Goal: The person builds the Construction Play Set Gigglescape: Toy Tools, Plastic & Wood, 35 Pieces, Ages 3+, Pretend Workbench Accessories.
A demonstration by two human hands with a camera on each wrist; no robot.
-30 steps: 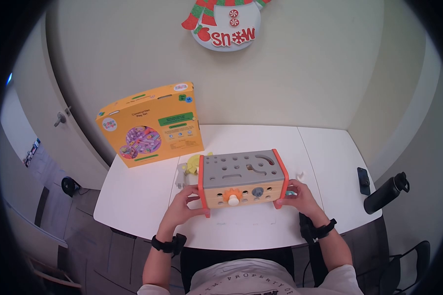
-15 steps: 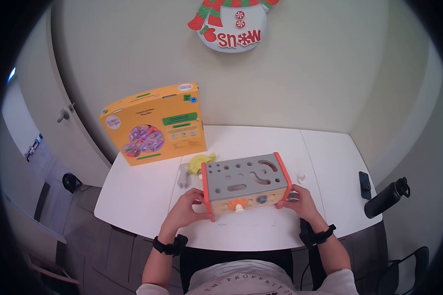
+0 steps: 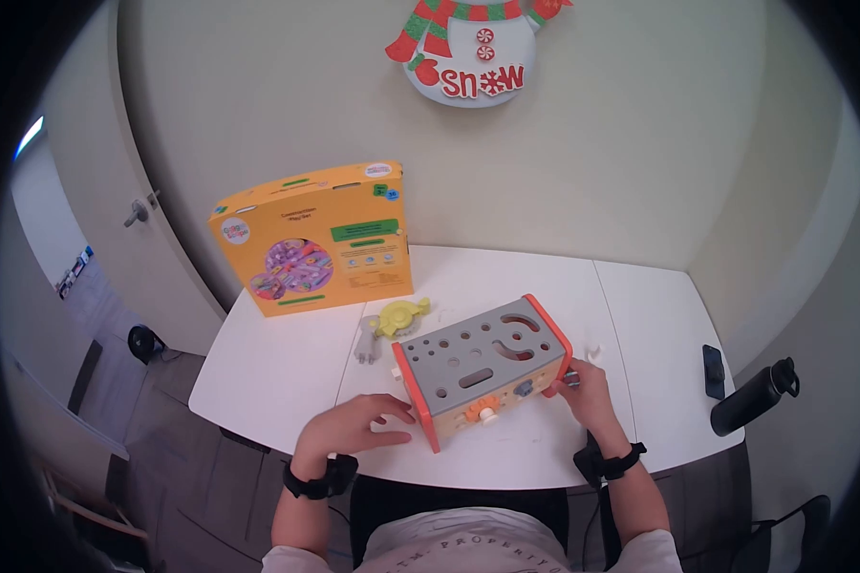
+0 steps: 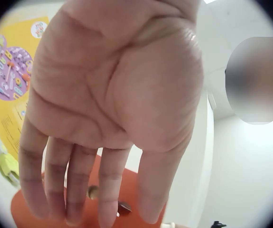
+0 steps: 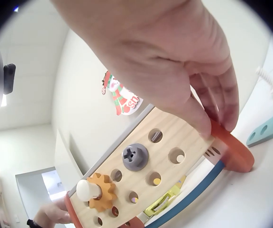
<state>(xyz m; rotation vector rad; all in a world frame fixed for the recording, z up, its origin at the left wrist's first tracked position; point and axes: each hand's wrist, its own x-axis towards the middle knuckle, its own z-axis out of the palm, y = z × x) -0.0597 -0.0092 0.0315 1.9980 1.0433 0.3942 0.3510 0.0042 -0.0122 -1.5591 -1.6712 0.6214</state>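
A toy workbench (image 3: 428, 363) with a grey holed top, wooden front and orange end panels stands at an angle on the table. On its front are an orange gear (image 5: 109, 191) with a cream bolt (image 5: 85, 191) through it and a grey screw (image 5: 135, 157). My right hand (image 3: 588, 396) grips the lower front corner of the right end panel, thumb in front, fingers behind. Just beside the left end panel (image 4: 131, 190), my left hand (image 3: 354, 425) is spread with loosely straight fingers, holding nothing. Inside the workbench, a yellow-green piece (image 5: 162, 202) and a blue strip (image 5: 193, 194) show underneath.
Behind the workbench lie a yellow toy piece (image 3: 401, 315) and a grey piece (image 3: 366, 342). Near my right hand are a teal holed strip (image 5: 268, 129) and a white screw (image 5: 269, 81). A yellow carton (image 3: 354, 277), black bottle (image 3: 747, 403) and phone (image 3: 713, 371) stand farther off.
The workbench has turned counterclockwise, its left end swinging toward me and its right end away. My left hand has let go of the left panel; my right hand keeps its grip.
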